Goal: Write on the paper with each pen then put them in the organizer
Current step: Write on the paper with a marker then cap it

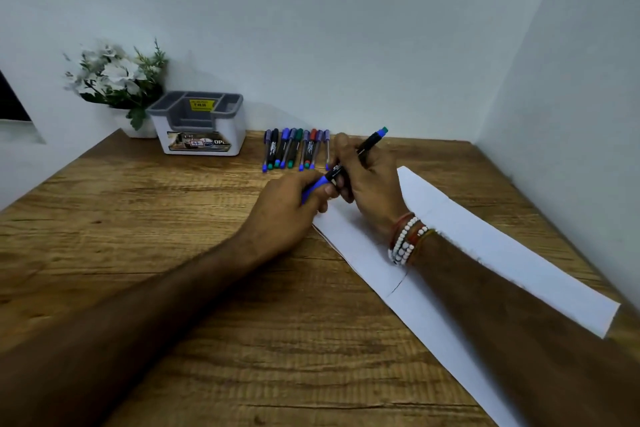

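Aslant, pen [333, 171] in left hand [287, 210] and right hand [375, 184], over paper [491, 253].

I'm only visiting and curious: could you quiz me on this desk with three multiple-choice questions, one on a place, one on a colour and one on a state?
1. Where does the organizer stand?
A) on the paper
B) at the back of the table, beside the flower pot
C) in the person's lap

2. What colour is the pen piece that the left hand grips?
A) blue
B) yellow
C) white

3. How are the spare pens arranged?
A) upright in the organizer
B) scattered on the paper
C) lying side by side on the table

Answers:
1. B, since the organizer sits next to the flower pot near the wall.
2. A, since the piece in the left hand's fingers is blue, while the right hand holds a green-tipped pen.
3. C, since the spare pens lie in a flat row on the wood, right of the organizer.
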